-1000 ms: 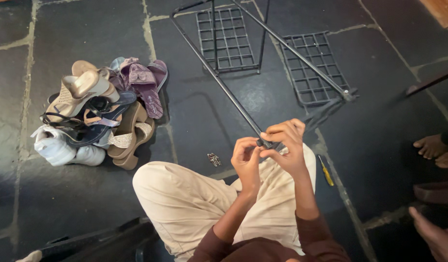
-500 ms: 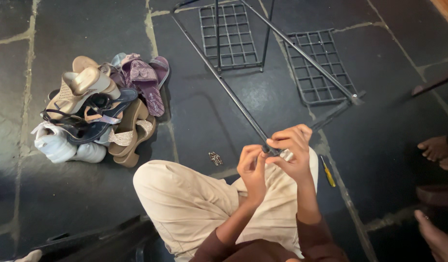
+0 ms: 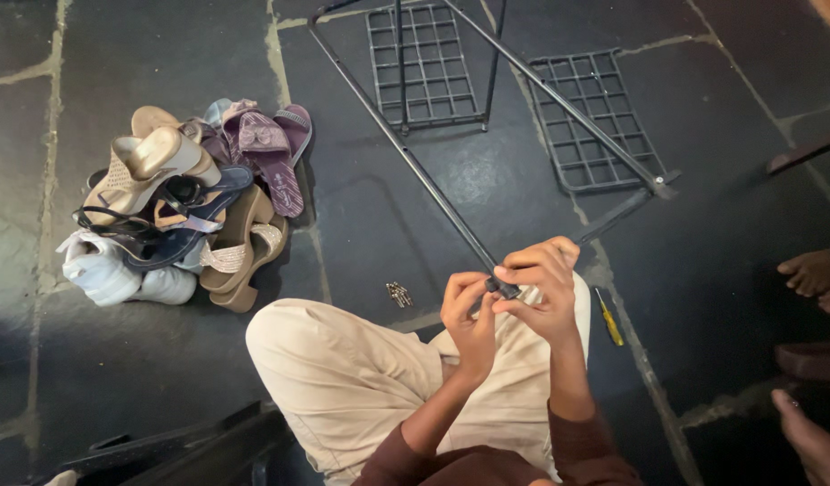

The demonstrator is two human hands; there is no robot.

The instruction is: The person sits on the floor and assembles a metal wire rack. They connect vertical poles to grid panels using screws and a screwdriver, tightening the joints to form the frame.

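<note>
I sit on a dark stone floor, knees in beige trousers. A long black metal rod [image 3: 406,153] of a rack frame runs from the far left down to my lap. My right hand [image 3: 542,286] grips the rod's near end, fingers curled over it. My left hand [image 3: 467,310] pinches the same end from the left, fingertips touching the tip. Whether a small part sits between the fingers is hidden. Two black wire grid shelves [image 3: 426,65] [image 3: 593,121] lie flat beyond, crossed by another black bar [image 3: 568,106].
A pile of sandals and shoes [image 3: 185,202] lies at the left. Several small screws [image 3: 399,294] rest on the floor near my knee. A yellow-handled screwdriver [image 3: 609,319] lies right of my leg. Another person's bare feet [image 3: 812,272] are at the right edge.
Both hands stay on the rod's near end, the fingers shifting slightly around the tip. The view has drifted a little; nothing on the floor has moved.
</note>
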